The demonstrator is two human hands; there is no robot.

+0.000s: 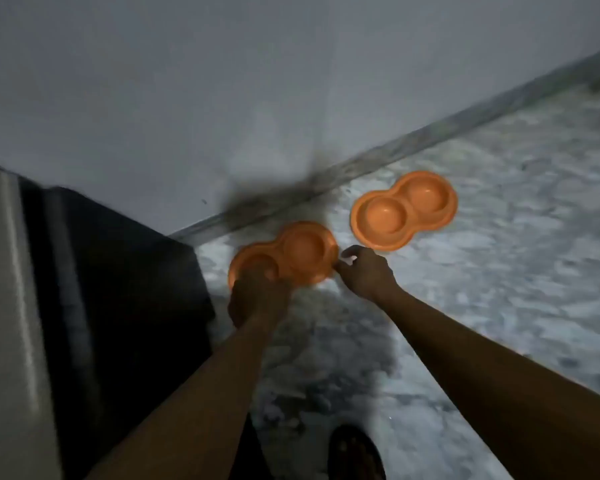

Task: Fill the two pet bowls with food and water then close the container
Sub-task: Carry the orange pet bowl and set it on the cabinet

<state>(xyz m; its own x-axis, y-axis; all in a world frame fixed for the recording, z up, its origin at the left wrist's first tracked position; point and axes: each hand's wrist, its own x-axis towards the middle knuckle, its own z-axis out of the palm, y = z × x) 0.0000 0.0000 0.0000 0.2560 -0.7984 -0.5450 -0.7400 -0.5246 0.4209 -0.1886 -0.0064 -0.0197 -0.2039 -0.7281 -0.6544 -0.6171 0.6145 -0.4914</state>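
- Our left hand [258, 299] is curled over the near rim of the nearer orange double bowl [284, 259], at about its seven o'clock; the fingers go under or over the edge out of sight, so we judge it a grip but cannot say how tight.
- Our right hand [366, 273] sits at that bowl's three o'clock, thumb and forefinger pinched nearly shut at the rim. A small pale thing [347, 259] shows between the fingertips; we cannot tell what it is, nor whether the fingers touch the bowl itself.
- The nearer bowl lies on the mottled grey floor [499, 271], close to the foot of the pale wall [291, 81], with a dark cabinet-like block [118, 289] just beside it at nine o'clock. Both wells look bare, though blur hides detail.
- The second orange double bowl [404, 211] rests on the floor at about two o'clock from the first, near it but apart, both wells plainly empty.
- No food container or water source shows anywhere here.
- We judge this as the opening step: getting the bowls set or lifted, with nothing filled yet.
- The next move, we think, calls for keeping the held bowl level in both hands and settling where it goes, then fetching the food and water, which lie outside our view.
- A dark shoe [355, 452] shows at six o'clock.
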